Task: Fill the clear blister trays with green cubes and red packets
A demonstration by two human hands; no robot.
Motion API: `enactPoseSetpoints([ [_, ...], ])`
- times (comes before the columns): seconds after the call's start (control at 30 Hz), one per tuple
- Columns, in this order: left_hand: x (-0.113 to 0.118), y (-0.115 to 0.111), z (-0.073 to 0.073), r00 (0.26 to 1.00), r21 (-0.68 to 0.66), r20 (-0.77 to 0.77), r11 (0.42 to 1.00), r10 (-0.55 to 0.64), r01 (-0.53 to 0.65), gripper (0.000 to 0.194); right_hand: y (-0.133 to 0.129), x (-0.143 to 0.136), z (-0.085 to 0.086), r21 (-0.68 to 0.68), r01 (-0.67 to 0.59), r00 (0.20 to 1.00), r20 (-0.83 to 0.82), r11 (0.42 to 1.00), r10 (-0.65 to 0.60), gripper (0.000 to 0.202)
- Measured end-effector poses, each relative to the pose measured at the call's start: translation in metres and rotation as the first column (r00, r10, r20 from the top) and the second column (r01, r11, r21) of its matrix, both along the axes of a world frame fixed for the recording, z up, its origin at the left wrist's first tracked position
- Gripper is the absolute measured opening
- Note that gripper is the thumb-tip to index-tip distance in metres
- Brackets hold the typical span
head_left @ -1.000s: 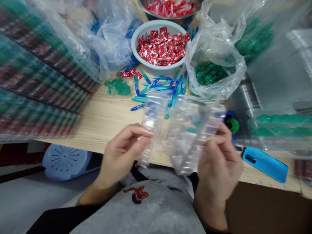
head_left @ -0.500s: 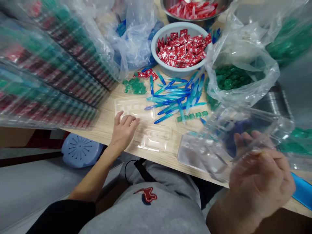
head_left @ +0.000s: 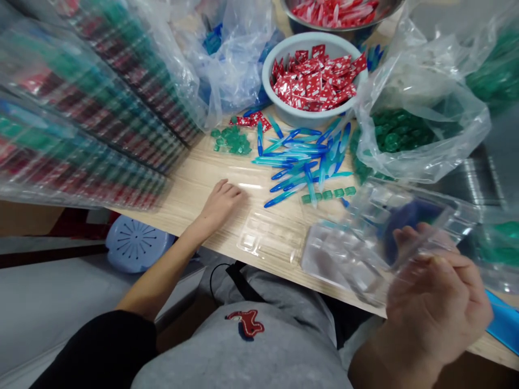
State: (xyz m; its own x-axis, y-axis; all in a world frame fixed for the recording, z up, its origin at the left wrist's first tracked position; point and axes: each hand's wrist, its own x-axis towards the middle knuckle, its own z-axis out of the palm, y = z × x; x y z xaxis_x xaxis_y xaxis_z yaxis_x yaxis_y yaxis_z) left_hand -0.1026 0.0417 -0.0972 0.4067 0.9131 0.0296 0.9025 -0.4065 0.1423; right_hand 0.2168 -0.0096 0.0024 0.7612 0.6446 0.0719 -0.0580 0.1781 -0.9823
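Note:
My right hand (head_left: 440, 302) is closed on clear plastic trays (head_left: 421, 216) at the right, holding them tilted above the table. My left hand (head_left: 222, 206) rests low over the table, fingers extended and slightly bent, beside a clear tray (head_left: 250, 185) that is hard to make out against the wood. Another clear blister tray (head_left: 267, 237) lies flat near the front edge. To its right is a stack of clear trays (head_left: 324, 254). Slim blue-and-teal plastic pieces (head_left: 300, 156) lie heaped beyond my hands, near a row of green cubes (head_left: 327, 194).
Red packets fill a pale bowl (head_left: 275, 100), behind which stands a metal bowl (head_left: 344, 29) of red pieces. An open plastic bag (head_left: 458, 156) holds green pieces. Packed trays (head_left: 93, 124) are piled on the left. Loose green pieces (head_left: 231, 140) lie behind my left hand.
My left hand has moved slightly right and up, its fingers now closer together. The trays in my right hand are tilted a little differently. The whole view has shifted slightly.

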Motion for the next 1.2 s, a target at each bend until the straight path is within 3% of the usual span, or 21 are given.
enactPoseSetpoints([
  [0.23, 0.038, 0.03, 0.0, 0.991, -0.062, 0.101, 0.994, -0.087, 0.093, 0.032, -0.002, -0.009, -0.005, 0.022, -0.155, 0.988, 0.015, 0.988, 0.155, 0.008],
  [0.3, 0.045, 0.03, 0.009, 0.988, -0.044, 0.132, 0.996, -0.075, 0.081, 0.028, -0.004, -0.013, -0.007, 0.015, -0.228, 0.974, -0.003, 0.974, 0.228, 0.009],
  [0.37, 0.057, 0.02, 0.027, 0.962, -0.005, 0.266, 0.998, -0.057, 0.061, 0.024, -0.007, -0.016, -0.01, -0.021, -0.301, 0.953, -0.049, 0.953, 0.3, 0.01],
  [0.43, 0.074, 0.001, 0.051, 0.833, 0.014, 0.55, 0.998, -0.057, 0.059, 0.02, -0.01, -0.02, -0.014, -0.064, -0.387, 0.921, -0.08, 0.92, 0.381, 0.011],
  [0.5, 0.094, -0.021, 0.076, 0.616, -0.019, 0.785, 0.991, -0.066, 0.131, 0.016, -0.012, -0.024, -0.015, -0.078, -0.475, 0.88, -0.061, 0.876, 0.472, 0.012],
  [0.57, 0.112, -0.037, 0.097, 0.501, -0.089, 0.865, 0.974, -0.029, 0.208, 0.015, -0.015, -0.028, -0.013, -0.06, -0.549, 0.835, -0.018, 0.833, 0.549, 0.012],
  [0.63, 0.126, -0.046, 0.108, 0.455, -0.153, 0.89, 0.963, 0.037, 0.22, 0.02, -0.017, -0.032, -0.009, -0.04, -0.595, 0.803, 0.009, 0.803, 0.596, 0.012],
  [0.8, 0.134, -0.048, 0.11, 0.364, -0.314, 0.903, 0.93, 0.23, 0.19, 0.016, -0.023, -0.036, 0.001, -0.04, -0.681, 0.731, 0.004, 0.731, 0.682, 0.015],
  [0.9, 0.129, -0.05, 0.109, 0.308, -0.343, 0.913, 0.913, 0.269, 0.22, 0.014, -0.024, -0.036, 0.003, -0.025, -0.702, 0.711, 0.013, 0.712, 0.703, 0.017],
  [1.0, 0.126, -0.053, 0.11, 0.306, -0.327, 0.918, 0.916, 0.251, 0.232, 0.014, -0.025, -0.037, 0.004, -0.043, -0.676, 0.733, 0.059, 0.735, 0.678, 0.017],
  [1.2, 0.132, -0.056, 0.113, 0.352, -0.254, 0.92, 0.945, 0.171, 0.207, 0.016, -0.028, -0.046, 0.007, -0.087, -0.518, 0.807, 0.279, 0.851, 0.52, 0.011],
])
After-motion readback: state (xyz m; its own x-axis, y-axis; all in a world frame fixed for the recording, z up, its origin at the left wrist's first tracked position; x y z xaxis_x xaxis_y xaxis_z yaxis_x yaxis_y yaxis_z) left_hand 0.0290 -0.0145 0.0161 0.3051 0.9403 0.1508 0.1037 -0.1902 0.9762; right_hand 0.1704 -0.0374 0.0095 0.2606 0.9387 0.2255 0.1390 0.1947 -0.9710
